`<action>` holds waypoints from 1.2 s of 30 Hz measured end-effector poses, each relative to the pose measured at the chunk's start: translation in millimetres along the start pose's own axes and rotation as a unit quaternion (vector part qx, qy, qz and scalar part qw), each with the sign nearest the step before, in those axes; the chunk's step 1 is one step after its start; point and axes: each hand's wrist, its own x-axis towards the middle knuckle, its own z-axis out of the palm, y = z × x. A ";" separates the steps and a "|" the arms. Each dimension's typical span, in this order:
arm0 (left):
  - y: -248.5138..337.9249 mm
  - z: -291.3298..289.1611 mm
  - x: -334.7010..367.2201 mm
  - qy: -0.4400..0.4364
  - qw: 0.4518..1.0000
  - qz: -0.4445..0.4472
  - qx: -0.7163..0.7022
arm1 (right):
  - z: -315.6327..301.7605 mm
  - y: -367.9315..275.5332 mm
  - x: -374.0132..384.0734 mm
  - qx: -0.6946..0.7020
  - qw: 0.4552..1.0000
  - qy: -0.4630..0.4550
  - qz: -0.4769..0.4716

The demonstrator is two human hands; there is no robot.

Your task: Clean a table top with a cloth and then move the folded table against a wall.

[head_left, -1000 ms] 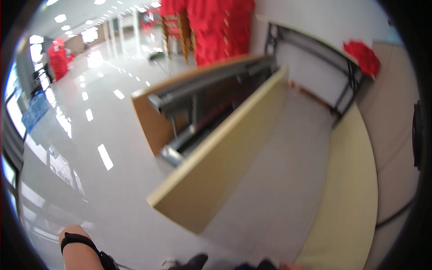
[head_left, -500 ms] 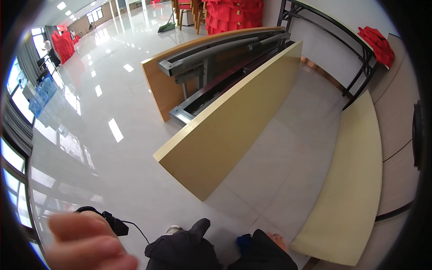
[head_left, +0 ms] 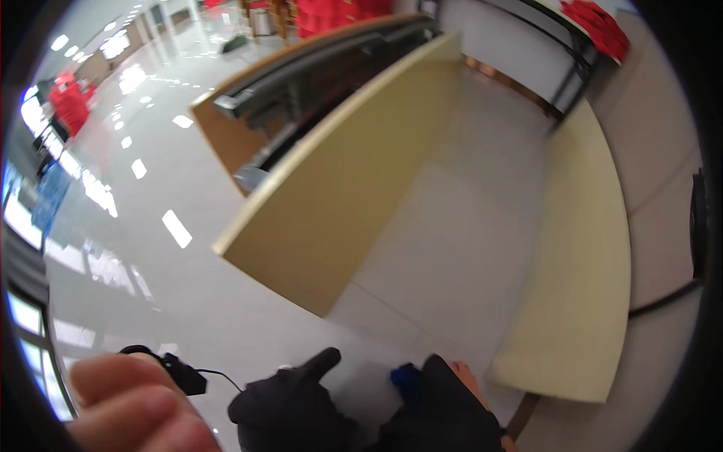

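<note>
Close up at the lower left is my left hand [head_left: 135, 403], blurred, its fingers curled inward. Whatever those fingers may hold is hidden. Beside it sits a black device with a strap [head_left: 184, 375], from which a thin cable runs. My right hand [head_left: 471, 383] reaches down at the lower right, partly behind dark clothing [head_left: 429, 410], and its fingers are mostly hidden. A dark band circles that wrist. Nearest to the right hand is a pale yellow tabletop [head_left: 572, 301] along the wall. Another pale yellow tabletop [head_left: 331, 188] stands on its long edge ahead.
Behind the standing tabletop is a wood-edged folded table [head_left: 218, 139] with grey metal legs. At the far right, a black-framed table [head_left: 576, 64] carries red cloth [head_left: 599, 30]. Red-covered stacked chairs [head_left: 339, 15] stand at the back. Blue water bottles [head_left: 49, 196] are at the left.
The view has shifted, so the tables appear farther left and higher. My left hand stays curled at the lower left. More of my right hand and wrist shows beside the dark clothing.
</note>
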 end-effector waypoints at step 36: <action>141.2 27.8 -234.2 -0.586 0.596 -0.333 -0.436 | -47.4 -90.0 92.0 -0.037 0.993 -0.092 -0.057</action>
